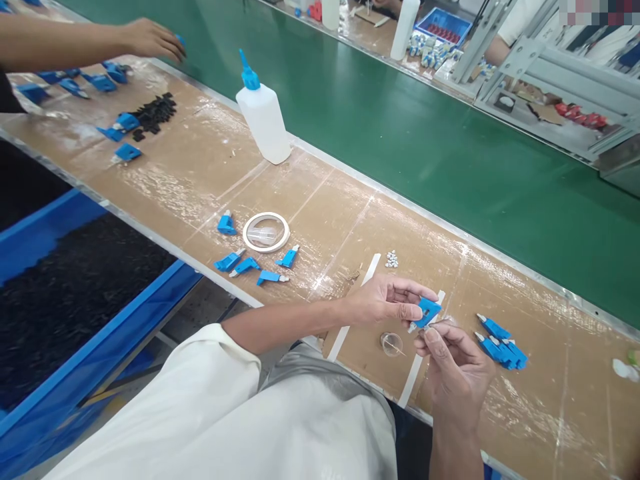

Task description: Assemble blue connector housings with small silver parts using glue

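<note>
**Left hand (pixel 383 301) grips a blue part (pixel 428 311), right hand (pixel 457 363) at its lower edge**

Right of centre in the frame, the left hand is closed on the blue part, its thumb on the near side and its other fingers partly curled. The right hand has thumb and forefinger drawn together just below the part; whether they hold something small cannot be told.

Below the left hand is a clear cup (pixel 384 346) with a thin stick in it; above the hand lies a small cluster of white pieces (pixel 392 260). At the right of the frame, more blue parts (pixel 507 355) lie heaped together. Left of centre, five others (pixel 271 276) lie around a white ring (pixel 285 235). A bottle (pixel 265 123) stands at upper centre; a co-worker's hand (pixel 150 40) reaches in at upper left.
</note>
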`<state>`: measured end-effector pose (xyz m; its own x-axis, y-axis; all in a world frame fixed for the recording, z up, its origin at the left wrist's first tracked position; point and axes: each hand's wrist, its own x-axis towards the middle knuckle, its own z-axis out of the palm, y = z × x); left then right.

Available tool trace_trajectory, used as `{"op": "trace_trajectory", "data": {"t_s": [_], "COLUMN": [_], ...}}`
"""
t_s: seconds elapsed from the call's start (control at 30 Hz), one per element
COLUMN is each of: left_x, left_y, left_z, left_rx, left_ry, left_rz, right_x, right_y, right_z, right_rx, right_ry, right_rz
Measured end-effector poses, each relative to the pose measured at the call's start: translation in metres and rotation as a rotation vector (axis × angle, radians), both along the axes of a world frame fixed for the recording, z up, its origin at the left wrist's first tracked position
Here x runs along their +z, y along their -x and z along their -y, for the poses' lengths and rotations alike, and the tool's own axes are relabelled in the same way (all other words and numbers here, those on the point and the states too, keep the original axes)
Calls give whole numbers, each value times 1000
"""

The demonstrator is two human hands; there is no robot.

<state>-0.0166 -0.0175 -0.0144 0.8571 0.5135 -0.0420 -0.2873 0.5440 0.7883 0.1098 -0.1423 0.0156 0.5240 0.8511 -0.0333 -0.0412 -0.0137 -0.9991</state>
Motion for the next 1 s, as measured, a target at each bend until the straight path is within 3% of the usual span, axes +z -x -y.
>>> {"op": "trace_trajectory", "data": {"t_s": [0.27,0.57,1.0], "left_x": [-1,-6,-10], "left_y": [2,0,-3], "left_z": [-2,1,5], "left_rx": [9,16,12], "left_ry": [-85,-62,-50], "left_rz": [-35,-43,-26], "right_x": [-6,-8,-21], "right_y": [-4,-6,-8], "right_z": [5,7,5], "right_rx": [-19,-4,-43], "right_ry": [9,69,92], "right_rz": [83,79,-129]}}
